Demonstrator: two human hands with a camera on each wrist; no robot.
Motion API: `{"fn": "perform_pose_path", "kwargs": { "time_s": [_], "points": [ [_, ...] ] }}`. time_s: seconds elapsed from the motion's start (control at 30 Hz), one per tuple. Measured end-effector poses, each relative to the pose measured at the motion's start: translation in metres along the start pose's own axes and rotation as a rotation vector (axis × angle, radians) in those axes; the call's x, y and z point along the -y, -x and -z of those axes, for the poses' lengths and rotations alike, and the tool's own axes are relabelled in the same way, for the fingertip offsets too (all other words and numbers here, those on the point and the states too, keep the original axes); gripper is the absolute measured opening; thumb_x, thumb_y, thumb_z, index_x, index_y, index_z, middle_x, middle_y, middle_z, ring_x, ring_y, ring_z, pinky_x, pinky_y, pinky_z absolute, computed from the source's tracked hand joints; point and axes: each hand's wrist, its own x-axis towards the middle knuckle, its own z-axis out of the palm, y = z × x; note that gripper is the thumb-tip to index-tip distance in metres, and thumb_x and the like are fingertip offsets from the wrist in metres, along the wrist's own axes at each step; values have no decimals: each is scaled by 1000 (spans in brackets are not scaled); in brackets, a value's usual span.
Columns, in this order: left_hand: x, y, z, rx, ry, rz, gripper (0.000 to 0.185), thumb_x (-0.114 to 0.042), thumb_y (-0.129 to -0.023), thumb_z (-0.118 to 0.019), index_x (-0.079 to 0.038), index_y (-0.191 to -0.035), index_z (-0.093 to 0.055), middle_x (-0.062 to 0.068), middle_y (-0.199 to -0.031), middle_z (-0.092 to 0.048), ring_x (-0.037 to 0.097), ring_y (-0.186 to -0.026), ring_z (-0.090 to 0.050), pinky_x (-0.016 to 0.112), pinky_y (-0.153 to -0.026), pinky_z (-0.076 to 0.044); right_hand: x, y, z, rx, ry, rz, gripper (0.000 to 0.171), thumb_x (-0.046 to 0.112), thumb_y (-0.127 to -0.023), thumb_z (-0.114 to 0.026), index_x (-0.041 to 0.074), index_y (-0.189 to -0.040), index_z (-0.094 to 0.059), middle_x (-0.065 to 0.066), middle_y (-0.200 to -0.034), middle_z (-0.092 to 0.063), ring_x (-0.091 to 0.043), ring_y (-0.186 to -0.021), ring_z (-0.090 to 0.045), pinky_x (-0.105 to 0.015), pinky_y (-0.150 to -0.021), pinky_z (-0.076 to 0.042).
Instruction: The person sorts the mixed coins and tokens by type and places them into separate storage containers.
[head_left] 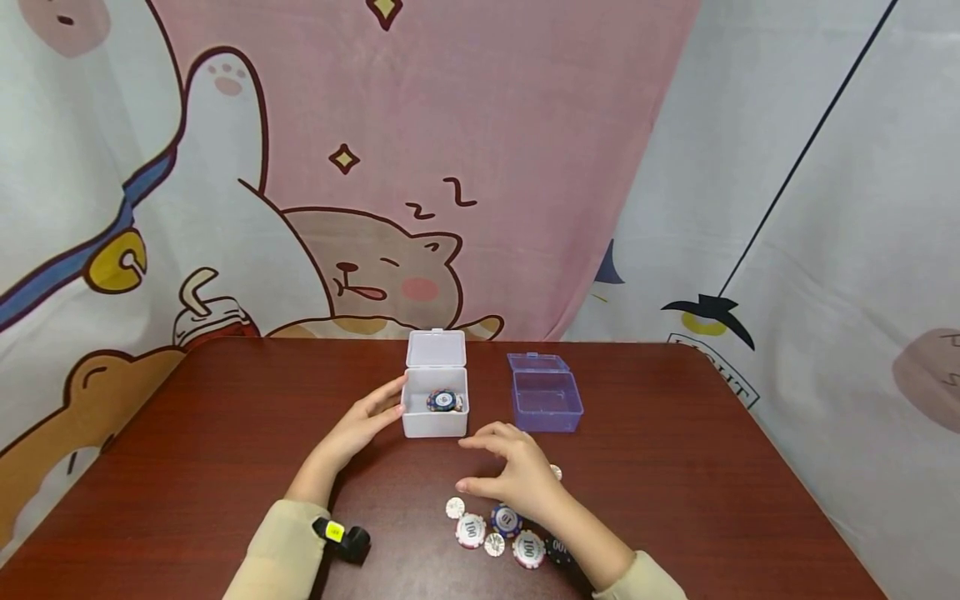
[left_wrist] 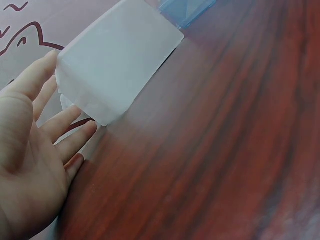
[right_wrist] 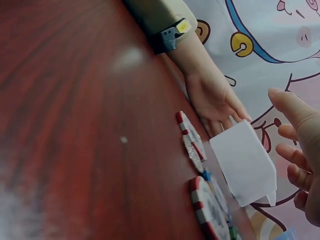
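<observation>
Nearest to the camera, a group of poker chips [head_left: 498,529] lies flat on the dark red worktop [head_left: 225,450], close to its front edge; several are white and red with "100" on them, one is blue, one is dark. Just above them hovers the right hand [head_left: 517,479], palm down, with its fingers [head_left: 480,440] spread loosely and a little curled, holding nothing; the fingertips point to the left and toward the white box.

Behind this hand, the white box [head_left: 435,404] stands upright on the worktop, near its middle. Its hinged lid [head_left: 437,348] is open and stands up at the back, so the opening faces upward. One blue chip [head_left: 443,401] lies inside it. The box looks nearly square from above, so I cannot tell a long axis.

At the left wall of the box is the left hand [head_left: 367,421], fingers [left_wrist: 70,132] straight and relaxed, the tips touching or almost touching the wall; the wrist view shows the palm open beside it.

To the right of the white box, a little apart, a purple transparent box [head_left: 546,402] stands with its lid open toward the back too.

A cartoon curtain [head_left: 420,167] hangs behind the worktop.
</observation>
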Motion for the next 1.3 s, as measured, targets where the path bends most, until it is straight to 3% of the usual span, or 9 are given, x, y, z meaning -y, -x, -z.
{"fn": "perform_pose_path", "kwargs": {
  "time_s": [0.23,0.57,0.77,1.0,1.3],
  "points": [
    [-1,1,-1,-3,12,17,55,-12,-97,-56,-10,-148,-36,16,-149,-36,37,-132,-38,53,-106,-27,-2,11,-3,25,31,-1,48,32,-66,-88,14,-108,-73,9,-99,-64,-17,-87,-57,-28,-71,-44],
    [0,-1,-1,9,20,-16,54,-8,-98,-54,-6,-148,-35,19,-149,-35,39,-132,-37,54,-105,-27,-3,22,-2,68,42,-28,48,35,-66,-88,14,-106,-74,7,-96,-65,-9,-90,-55,-31,-76,-43],
    [-1,-1,-1,10,25,-7,54,-8,-98,-54,-7,-148,-35,19,-149,-35,39,-132,-37,54,-105,-26,-3,28,-2,93,60,-16,48,36,-65,-88,15,-106,-74,12,-95,-63,-7,-87,-54,-32,-76,-41],
    [-1,-1,-2,4,13,-3,54,-10,-98,-54,-6,-148,-34,19,-149,-34,40,-132,-37,53,-105,-27,-6,36,-5,112,48,38,44,32,-64,-88,13,-102,-74,10,-94,-66,-6,-87,-57,-25,-76,-44],
    [0,-1,-1,3,13,1,54,-9,-98,-53,-6,-148,-34,18,-150,-34,39,-132,-36,53,-106,-27,-7,42,-10,127,64,27,39,32,-63,-89,17,-97,-75,14,-90,-64,-5,-84,-56,-21,-73,-42]
  ]
}}
